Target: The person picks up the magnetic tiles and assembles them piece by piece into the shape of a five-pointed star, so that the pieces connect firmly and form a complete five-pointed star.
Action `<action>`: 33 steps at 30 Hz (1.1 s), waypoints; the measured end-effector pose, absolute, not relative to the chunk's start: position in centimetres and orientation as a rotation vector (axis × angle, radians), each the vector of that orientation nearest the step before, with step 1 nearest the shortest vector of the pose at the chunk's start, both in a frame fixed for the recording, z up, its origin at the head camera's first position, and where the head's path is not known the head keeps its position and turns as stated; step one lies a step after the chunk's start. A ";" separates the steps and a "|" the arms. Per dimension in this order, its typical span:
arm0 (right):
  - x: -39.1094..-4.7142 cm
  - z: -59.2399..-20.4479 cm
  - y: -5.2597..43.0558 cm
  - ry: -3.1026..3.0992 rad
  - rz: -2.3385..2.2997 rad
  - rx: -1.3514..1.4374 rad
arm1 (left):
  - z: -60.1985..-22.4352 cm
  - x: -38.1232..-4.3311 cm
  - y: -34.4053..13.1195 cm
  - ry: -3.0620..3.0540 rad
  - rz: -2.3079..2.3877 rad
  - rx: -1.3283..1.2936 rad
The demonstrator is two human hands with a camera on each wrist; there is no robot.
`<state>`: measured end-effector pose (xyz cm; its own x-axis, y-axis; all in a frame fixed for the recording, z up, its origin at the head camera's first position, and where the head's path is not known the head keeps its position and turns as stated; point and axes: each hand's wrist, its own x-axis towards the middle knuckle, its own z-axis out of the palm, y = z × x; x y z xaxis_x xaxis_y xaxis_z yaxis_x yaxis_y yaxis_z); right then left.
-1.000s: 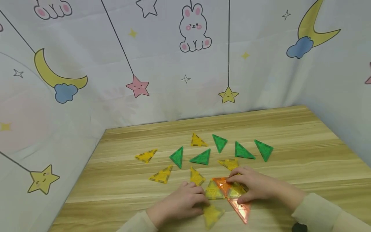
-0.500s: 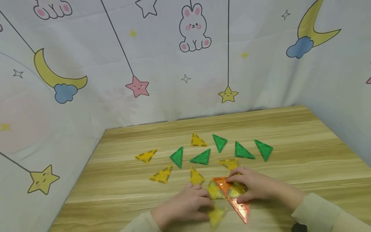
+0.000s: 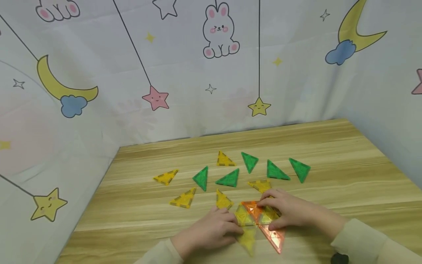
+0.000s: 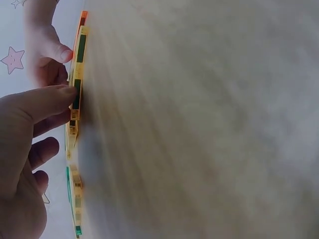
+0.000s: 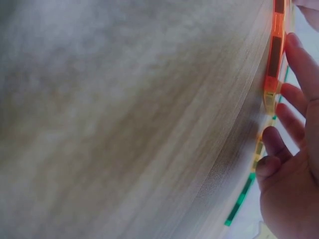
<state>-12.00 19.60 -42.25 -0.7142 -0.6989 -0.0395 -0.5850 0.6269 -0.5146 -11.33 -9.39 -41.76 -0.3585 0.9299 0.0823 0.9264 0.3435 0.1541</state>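
Observation:
My left hand (image 3: 212, 231) pinches the edge of a translucent yellow triangular magnetic tile (image 3: 248, 240), thumb and forefinger at it in the left wrist view. The tile lies just below a group of joined tiles: a yellow one (image 3: 241, 215), an orange one (image 3: 252, 209) and another yellow one (image 3: 267, 217), partly hidden by my right hand (image 3: 287, 208). A second orange tile (image 3: 274, 239) points toward me below the group. My right hand rests over the group's right side with fingers spread, its thumb on the lower orange tile, as the right wrist view also shows.
Several green triangular tiles (image 3: 229, 178) and several loose yellow ones (image 3: 183, 198) lie flat farther back on the wooden table (image 3: 138, 220). One yellow tile (image 3: 260, 185) sits just beyond my right fingers. A printed curtain (image 3: 184, 121) hangs along the table's back edge.
My left hand has moved slightly right with the yellow tile, which has turned and come up against the lower edge of the group. The right hand stays in place.

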 end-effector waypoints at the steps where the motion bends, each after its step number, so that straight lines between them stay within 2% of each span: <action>1: -12.0 -42.3 19.6 2.616 -0.700 -1.053 | -41.8 -11.4 -9.4 2.571 0.275 1.765; 16: -11.7 -42.1 20.2 2.657 -0.642 -1.153 | -41.8 -12.1 -9.6 2.658 0.342 1.507; 33: -11.4 -42.0 19.5 2.603 -0.635 -1.149 | -42.0 -12.9 -10.8 2.643 0.353 1.423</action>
